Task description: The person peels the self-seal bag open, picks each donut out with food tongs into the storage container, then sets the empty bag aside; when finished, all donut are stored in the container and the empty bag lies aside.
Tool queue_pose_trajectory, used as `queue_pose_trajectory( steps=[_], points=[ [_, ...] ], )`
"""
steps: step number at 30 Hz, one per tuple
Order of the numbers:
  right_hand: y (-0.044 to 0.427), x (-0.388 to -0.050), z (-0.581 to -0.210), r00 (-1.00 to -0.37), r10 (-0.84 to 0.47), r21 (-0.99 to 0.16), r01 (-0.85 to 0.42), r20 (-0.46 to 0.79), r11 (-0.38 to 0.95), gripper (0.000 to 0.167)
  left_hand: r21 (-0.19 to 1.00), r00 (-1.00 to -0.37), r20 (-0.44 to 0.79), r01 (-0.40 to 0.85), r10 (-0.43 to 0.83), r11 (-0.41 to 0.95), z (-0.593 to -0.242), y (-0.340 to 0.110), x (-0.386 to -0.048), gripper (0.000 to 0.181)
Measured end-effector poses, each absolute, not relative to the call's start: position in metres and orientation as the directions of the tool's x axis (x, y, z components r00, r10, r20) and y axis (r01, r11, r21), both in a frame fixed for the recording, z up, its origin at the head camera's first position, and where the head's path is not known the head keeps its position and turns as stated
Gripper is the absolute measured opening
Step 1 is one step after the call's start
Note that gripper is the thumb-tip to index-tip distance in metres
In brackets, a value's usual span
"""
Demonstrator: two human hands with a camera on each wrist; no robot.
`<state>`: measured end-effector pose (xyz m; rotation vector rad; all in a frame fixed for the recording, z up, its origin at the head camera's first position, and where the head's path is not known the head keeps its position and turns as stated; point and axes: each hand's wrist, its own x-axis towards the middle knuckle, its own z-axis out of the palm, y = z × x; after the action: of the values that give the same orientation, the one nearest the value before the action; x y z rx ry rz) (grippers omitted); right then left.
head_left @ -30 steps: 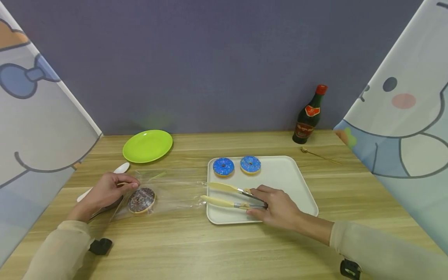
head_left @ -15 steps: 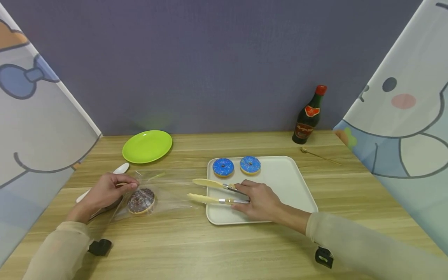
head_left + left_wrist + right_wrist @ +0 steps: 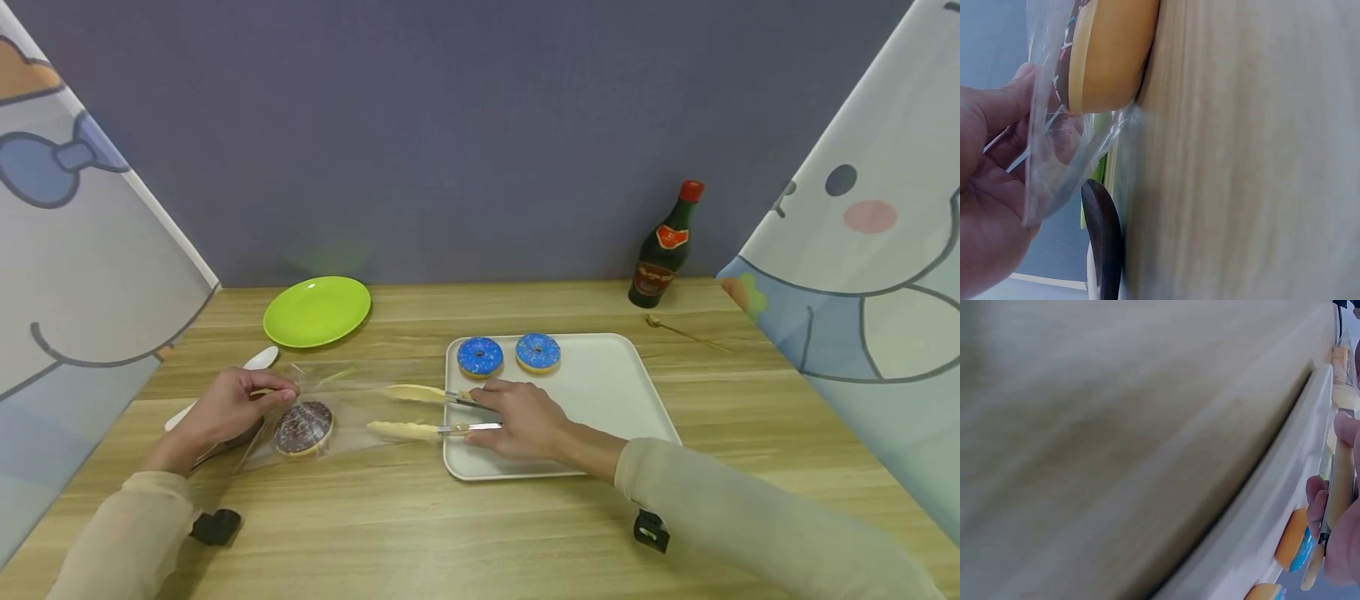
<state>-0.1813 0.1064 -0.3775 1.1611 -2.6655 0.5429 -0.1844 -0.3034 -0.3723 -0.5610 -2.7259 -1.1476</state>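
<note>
My left hand (image 3: 225, 408) pinches the edge of a clear plastic bag (image 3: 348, 437). Inside the bag lies a chocolate-iced doughnut (image 3: 303, 427) with sprinkles, its pale orange side showing in the left wrist view (image 3: 1110, 56). A pair of tongs (image 3: 416, 392) with cream tips is gripped by my right hand (image 3: 525, 421) above the left edge of the white tray (image 3: 600, 400). The tong tips stand apart and point at the doughnut; they overlap the bag's right end, and whether they are inside it I cannot tell. Two blue-iced doughnuts (image 3: 480, 357) sit on the tray.
A green plate (image 3: 317, 312) stands at the back left, with a white spoon (image 3: 261, 358) in front of it. Beside my left hand lies a dark, rounded utensil (image 3: 1104, 237). At the back right are a dark green bottle (image 3: 660, 250) and a thin gold spoon (image 3: 690, 335).
My right hand has moved left with the tongs, bringing their tips from the tray's edge to over or into the bag's right end. The left hand and bag have stayed put.
</note>
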Motion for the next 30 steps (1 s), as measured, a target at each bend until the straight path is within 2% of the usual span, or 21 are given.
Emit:
queue_pose_trajectory(
  steps=[5,16,24,30],
  points=[
    [0.092,-0.19,-0.372,-0.649,-0.712,-0.225,-0.761,0.267,0.609,0.052,0.675,-0.922,0.263,0.387,0.286,0.628,-0.372,-0.303,-0.185,0.006],
    [0.069,-0.199,-0.369,-0.649,-0.742,-0.227,-0.758,0.167,0.612,0.062,0.703,-0.927,0.246,0.372,0.283,0.606,-0.372,-0.3,-0.186,0.006],
    [0.058,-0.202,-0.372,-0.599,-0.777,-0.19,-0.8,0.193,0.569,0.063,0.711,-0.927,0.245,0.372,0.286,0.597,-0.37,-0.299,-0.185,0.006],
    [0.051,-0.203,-0.373,-0.607,-0.778,-0.2,-0.792,0.16,0.576,0.066,0.715,-0.925,0.248,0.375,0.287,0.59,-0.37,-0.298,-0.183,0.006]
  ],
)
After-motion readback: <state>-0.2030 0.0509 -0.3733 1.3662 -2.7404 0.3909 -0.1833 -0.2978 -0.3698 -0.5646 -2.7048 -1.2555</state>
